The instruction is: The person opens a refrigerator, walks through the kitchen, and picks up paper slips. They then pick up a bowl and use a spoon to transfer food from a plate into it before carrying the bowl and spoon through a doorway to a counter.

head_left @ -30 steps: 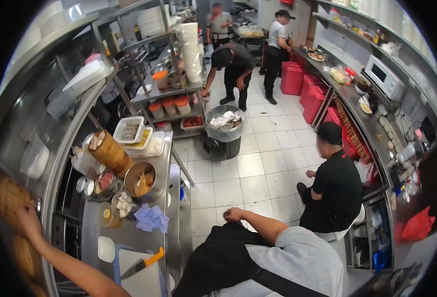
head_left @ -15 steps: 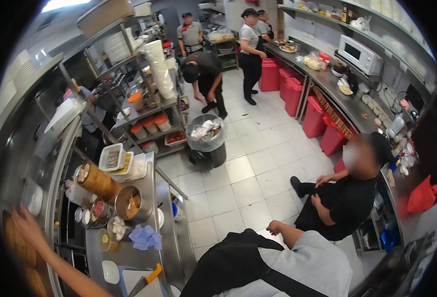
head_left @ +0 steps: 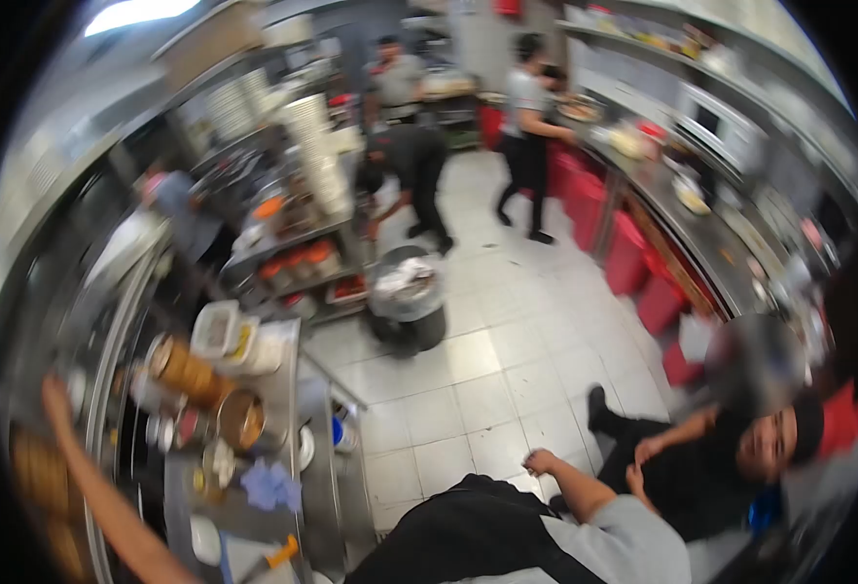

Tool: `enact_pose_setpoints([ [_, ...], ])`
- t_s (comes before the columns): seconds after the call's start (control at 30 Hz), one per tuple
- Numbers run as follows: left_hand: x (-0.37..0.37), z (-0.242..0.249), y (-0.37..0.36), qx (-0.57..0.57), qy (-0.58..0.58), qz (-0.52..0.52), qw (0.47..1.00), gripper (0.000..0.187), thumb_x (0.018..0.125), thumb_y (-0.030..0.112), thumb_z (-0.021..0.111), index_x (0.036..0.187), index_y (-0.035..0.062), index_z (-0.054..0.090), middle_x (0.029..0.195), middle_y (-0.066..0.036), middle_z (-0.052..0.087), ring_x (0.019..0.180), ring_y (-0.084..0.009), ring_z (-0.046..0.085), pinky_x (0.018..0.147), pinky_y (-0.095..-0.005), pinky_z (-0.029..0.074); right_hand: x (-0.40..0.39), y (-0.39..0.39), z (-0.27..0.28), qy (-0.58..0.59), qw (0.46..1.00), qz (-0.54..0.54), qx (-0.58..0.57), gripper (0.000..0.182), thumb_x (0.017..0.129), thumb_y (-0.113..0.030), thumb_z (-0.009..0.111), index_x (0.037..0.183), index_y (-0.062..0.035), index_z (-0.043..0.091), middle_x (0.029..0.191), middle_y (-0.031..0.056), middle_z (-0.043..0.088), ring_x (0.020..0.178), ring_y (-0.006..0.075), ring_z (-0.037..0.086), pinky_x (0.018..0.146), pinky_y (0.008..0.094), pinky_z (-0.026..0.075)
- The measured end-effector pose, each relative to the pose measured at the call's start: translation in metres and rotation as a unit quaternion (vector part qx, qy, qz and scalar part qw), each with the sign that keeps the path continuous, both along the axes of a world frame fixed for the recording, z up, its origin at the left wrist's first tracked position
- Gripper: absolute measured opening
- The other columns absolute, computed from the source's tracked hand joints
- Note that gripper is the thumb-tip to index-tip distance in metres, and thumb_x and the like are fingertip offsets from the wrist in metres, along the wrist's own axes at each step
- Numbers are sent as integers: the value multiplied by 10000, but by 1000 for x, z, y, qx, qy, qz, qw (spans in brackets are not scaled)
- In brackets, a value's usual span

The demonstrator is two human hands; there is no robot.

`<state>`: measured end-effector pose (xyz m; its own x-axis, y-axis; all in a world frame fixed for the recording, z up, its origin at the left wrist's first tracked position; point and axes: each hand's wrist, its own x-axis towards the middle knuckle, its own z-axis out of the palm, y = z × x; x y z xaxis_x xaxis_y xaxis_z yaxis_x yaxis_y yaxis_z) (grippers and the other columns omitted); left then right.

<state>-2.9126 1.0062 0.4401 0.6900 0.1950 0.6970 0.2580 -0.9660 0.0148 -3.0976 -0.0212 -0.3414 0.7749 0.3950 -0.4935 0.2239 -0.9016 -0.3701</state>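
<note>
My left hand (head_left: 56,399) is raised at the far left, beside a pale container (head_left: 76,391) and above the bamboo steamers (head_left: 40,477); blur hides its fingers. My right hand (head_left: 540,461) hangs in front of my body over the tiled floor, its fingers curled with no object visible in them. Between my arms, the steel counter (head_left: 181,477) carries a steel bowl (head_left: 242,419), a blue cloth (head_left: 271,485), a tall bamboo steamer stack (head_left: 186,368), white tubs (head_left: 217,329) and an orange-handled knife (head_left: 281,553).
A person in black (head_left: 701,467) stands close on my right. Behind the lined bin (head_left: 408,282) another person (head_left: 414,165) bends over. Several others stand farther back. Red bins (head_left: 624,253) line the right counter (head_left: 721,243).
The view has shifted and blurred. My left hand has moved slightly up at the steamers. A second person's face now shows at the right, and the standing person at the back has turned towards the counter.
</note>
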Motion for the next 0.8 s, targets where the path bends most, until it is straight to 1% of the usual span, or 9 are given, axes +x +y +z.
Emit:
enact_pose_setpoints([
  [0.03,-5,-1,-40,-54,-17,-26,998,346,910,138,462,1197,-38,536,1140,-212,599,1041,-320,581,895,-386,442,-11,-6,38,-16,987,131,-94,298,700,-330,667,944,-158,658,889,92,665,833,299,628,717,424,508],
  [0.07,-36,13,-156,-182,-17,-32,983,348,907,157,476,1176,-50,552,1138,-217,601,1034,-316,585,899,-373,443,-17,-24,10,123,991,-50,-9,334,678,-343,685,947,-149,651,892,105,663,825,299,630,713,423,509],
  [0.2,-32,24,-202,-27,-8,23,999,232,849,185,555,998,25,633,953,-217,628,936,-395,587,794,-439,463,-25,-39,42,-71,980,184,35,363,714,-412,683,896,-101,639,804,109,666,778,288,644,651,451,518],
  [0.4,-13,21,-208,-30,-40,14,999,274,845,189,560,1047,15,627,1013,-224,623,980,-392,580,849,-438,455,-78,7,74,211,933,-185,226,139,856,-53,554,936,35,626,729,129,587,633,249,567,489,374,461],
  [0.47,-4,16,-188,39,-27,38,998,342,860,211,551,1113,-14,599,1081,-231,610,1047,-371,568,915,-417,433,-62,42,57,86,989,81,-93,284,722,-126,664,1006,-147,665,964,49,684,887,205,651,766,338,532],
  [0.5,8,8,-151,60,-56,44,996,347,868,219,549,1129,-3,596,1089,-213,614,1071,-344,565,930,-408,422,-60,48,38,-6,994,108,-26,223,752,-204,651,966,-150,684,923,64,684,836,214,652,753,346,523],
  [0.53,13,4,-133,60,-88,11,994,315,872,215,549,1100,7,613,1052,-192,633,1030,-327,589,900,-413,443,-55,55,-98,-159,973,160,-43,249,801,-327,533,952,-193,679,880,95,673,808,290,646,723,429,500],
  [0.73,116,52,-107,247,-133,-20,960,377,897,261,551,1117,-45,575,1055,-242,613,975,-372,595,845,-429,474,-51,170,91,20,998,-50,27,356,655,-362,709,950,-163,691,949,115,671,860,289,638,734,393,518],
  [0.8,154,65,-82,254,-102,-81,958,410,898,271,547,1157,-47,558,1132,-252,581,1052,-373,563,903,-414,450,-41,173,103,72,921,-342,171,416,643,-449,713,955,-173,698,916,133,677,858,287,645,747,375,521],
])
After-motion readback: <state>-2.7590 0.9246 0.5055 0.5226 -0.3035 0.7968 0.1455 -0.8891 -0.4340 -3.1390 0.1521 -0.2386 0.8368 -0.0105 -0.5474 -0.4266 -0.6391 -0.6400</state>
